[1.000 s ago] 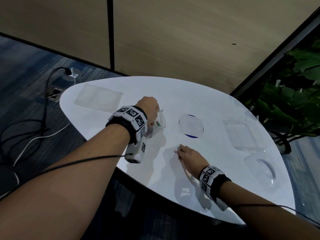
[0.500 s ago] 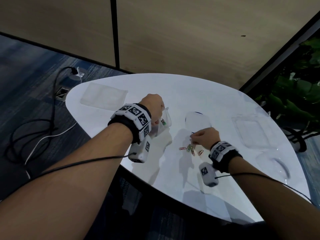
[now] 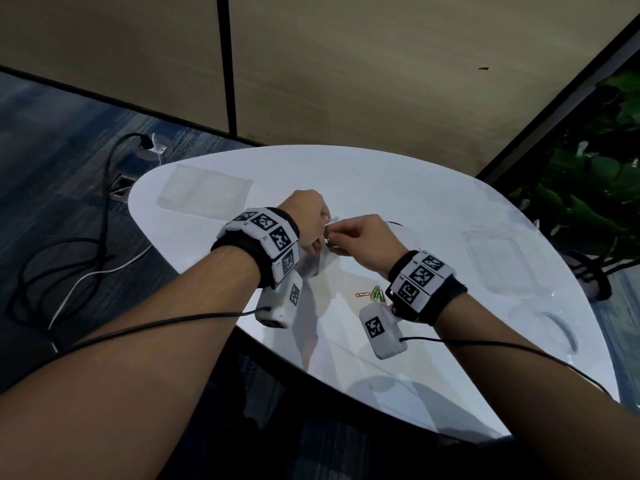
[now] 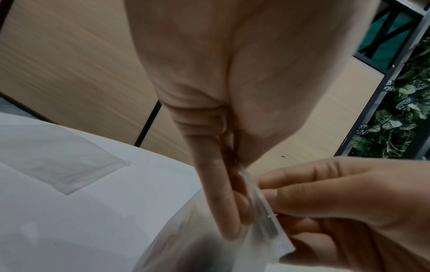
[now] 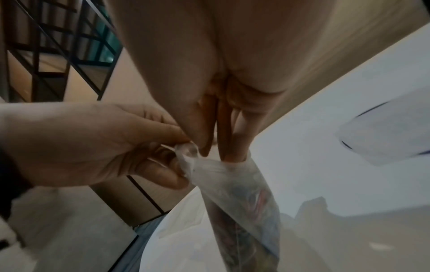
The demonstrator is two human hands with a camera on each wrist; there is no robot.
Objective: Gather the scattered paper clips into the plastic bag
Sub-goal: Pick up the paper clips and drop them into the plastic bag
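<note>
White oval bench (image 3: 433,209) carries everything. Far left corner: flat clear plastic bag (image 3: 204,195), lying alone. Right side: two clear plastic trays, one (image 3: 498,261) further back, one (image 3: 554,327) nearer the edge; a clear lid with a blue rim (image 3: 398,225) sits just behind the right hand. Both hands meet over the bench centre on the plastic bag (image 5: 232,184), which hangs down from them, mouth up, lower end near the bench; blurred colour shows through its film, contents can't be resolved. Left hand (image 3: 306,216): fingers (image 4: 218,202) curled, pinching one side of the bag mouth between thumb and forefinger. Right hand (image 3: 367,239): fingers (image 5: 232,136) narrow and pointing down at the bag mouth, tips at or just inside the opening, thumb on the rim next to the left thumb; whether they hold a clip, cannot tell. Loose paper clips (image 3: 372,293) on the bench just beside the right wrist, below the hands: one red (image 3: 362,294), touching or nearly touching a small green/mixed cluster (image 3: 378,292), partly hidden by the wrist band. Marker bands and camera pods on both wrists, cables trailing back along the forearms
</note>
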